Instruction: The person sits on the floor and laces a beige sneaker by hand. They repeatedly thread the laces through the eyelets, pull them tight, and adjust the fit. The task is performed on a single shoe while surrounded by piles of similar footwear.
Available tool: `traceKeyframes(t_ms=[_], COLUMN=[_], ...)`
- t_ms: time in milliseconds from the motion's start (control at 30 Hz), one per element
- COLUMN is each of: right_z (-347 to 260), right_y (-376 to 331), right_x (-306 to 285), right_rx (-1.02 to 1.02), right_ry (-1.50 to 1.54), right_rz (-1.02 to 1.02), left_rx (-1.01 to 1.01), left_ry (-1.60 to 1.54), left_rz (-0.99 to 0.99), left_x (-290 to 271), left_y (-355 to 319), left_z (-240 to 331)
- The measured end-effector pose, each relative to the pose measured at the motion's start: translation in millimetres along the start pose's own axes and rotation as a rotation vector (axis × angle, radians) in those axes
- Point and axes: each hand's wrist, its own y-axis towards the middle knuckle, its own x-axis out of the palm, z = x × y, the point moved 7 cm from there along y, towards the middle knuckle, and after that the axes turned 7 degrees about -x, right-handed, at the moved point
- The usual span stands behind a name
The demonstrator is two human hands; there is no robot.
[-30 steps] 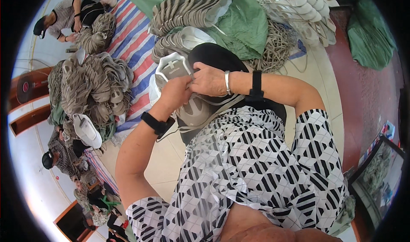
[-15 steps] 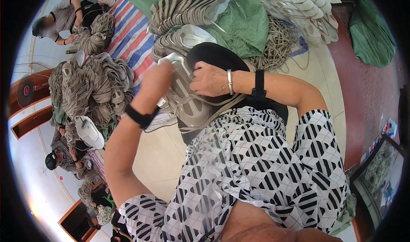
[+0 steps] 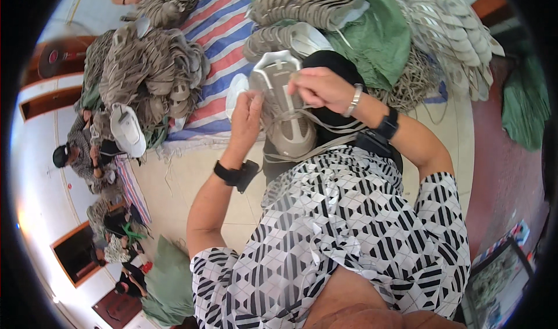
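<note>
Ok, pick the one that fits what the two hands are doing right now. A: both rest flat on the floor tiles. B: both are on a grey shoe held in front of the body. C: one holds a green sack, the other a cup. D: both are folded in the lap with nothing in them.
B: the left hand steadies the side of the grey shoe while the right hand grips near its top, where the laces are.

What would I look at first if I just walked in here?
Probably the grey shoe upper held up in the middle, with the left hand gripping its side and the right hand pinching at its top end. Next come the big heaps of grey shoe uppers on the striped mat to the left, and more on the green sheet straight ahead.
</note>
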Motion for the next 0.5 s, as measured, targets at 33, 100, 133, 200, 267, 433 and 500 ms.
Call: traceKeyframes(t_ms=[33, 100, 133, 200, 267, 433, 500], right_z=[-17.5, -67.7, -97.1, -154.9, -160.0, -108.3, -98.3], right_y=[-7.5, -32.5, -44.8, -73.3, -68.4, -49.7, -43.8], right_x=[3.7, 17.1, 18.2, 11.0, -35.6, -129.6, -128.5], right_rx=[-0.031, -0.207, -0.351, -0.666, -0.646, -0.373, -0.362], right_ry=[0.005, -0.009, -0.036, 0.127, 0.313, 0.744, 0.809], right_rz=[0.014, -0.005, -0.033, -0.091, 0.113, 0.194, 0.199], left_rx=[-0.017, -0.06, -0.117, -0.222, -0.201, -0.025, -0.022], left_ry=[-0.036, -0.1, -0.172, -0.333, -0.288, -0.305, -0.298], left_rz=[0.016, 0.051, 0.037, -0.005, -0.049, 0.097, 0.157], left_x=[2.8, 11.5, 13.6, 24.5, 28.6, 15.6, 10.2], left_y=[-2.9, -20.6, -27.8, -40.2, -43.3, -41.3, -37.6], left_z=[-14.4, -29.6, -31.9, -34.4, -42.3, -4.8, -3.7])
